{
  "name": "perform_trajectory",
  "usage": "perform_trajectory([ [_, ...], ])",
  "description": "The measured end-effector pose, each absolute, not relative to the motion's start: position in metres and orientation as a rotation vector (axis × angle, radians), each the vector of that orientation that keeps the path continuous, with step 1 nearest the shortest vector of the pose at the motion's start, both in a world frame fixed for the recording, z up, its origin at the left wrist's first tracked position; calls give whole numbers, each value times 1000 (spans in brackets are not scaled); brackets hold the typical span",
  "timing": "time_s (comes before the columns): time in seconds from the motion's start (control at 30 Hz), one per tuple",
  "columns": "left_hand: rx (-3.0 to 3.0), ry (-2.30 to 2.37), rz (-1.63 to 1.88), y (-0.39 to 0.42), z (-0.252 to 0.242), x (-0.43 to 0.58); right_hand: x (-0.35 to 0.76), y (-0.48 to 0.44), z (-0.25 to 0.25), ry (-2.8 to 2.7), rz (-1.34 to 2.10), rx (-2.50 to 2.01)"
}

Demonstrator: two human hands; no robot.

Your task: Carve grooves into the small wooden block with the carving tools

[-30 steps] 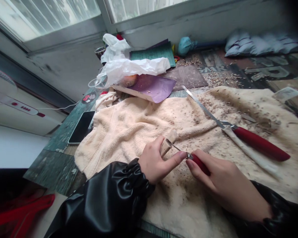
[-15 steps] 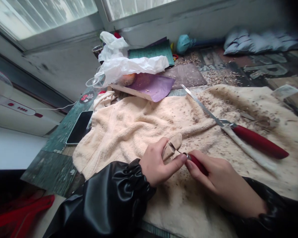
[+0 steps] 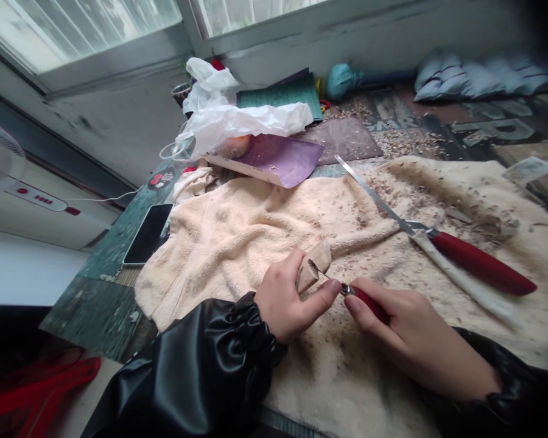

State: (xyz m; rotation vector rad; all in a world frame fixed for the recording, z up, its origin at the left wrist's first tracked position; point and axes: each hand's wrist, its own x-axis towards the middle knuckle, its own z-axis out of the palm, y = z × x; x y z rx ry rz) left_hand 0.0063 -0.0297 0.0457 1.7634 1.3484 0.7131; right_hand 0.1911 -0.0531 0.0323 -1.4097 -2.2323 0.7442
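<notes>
My left hand [image 3: 291,297] is closed around a small pale piece of carved wood [image 3: 309,275], its thumb stretched out toward the tool. In my right hand [image 3: 406,325] is a carving knife [image 3: 369,304] with a red handle and a metal collar. Its thin blade reaches to the wood and its tip lies at a notch there; how deep it sits I cannot tell. Both hands are over a cream towel [image 3: 228,243] strewn with wood shavings. To the right lies a larger red-handled saw [image 3: 479,261] with a long narrow blade, beside a whitish strip [image 3: 470,283].
A phone [image 3: 148,234] lies at the table's left. Behind the towel are a purple sheet [image 3: 287,159], a white plastic bag [image 3: 256,120] and a green board [image 3: 281,97]. Shavings cover the back right. A fan [image 3: 36,194] stands left; a red stool-like object [image 3: 41,389] is lower left.
The wood has turned slightly in my left hand. My right hand with the knife has shifted a little to the right, and the view has moved slightly.
</notes>
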Motion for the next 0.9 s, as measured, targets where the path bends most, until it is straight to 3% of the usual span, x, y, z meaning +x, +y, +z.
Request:
perform_trajectory([
  [0.9, 1852, 1566, 766, -32, 46, 6, 192, -53, 34, -2224, 751, -1389],
])
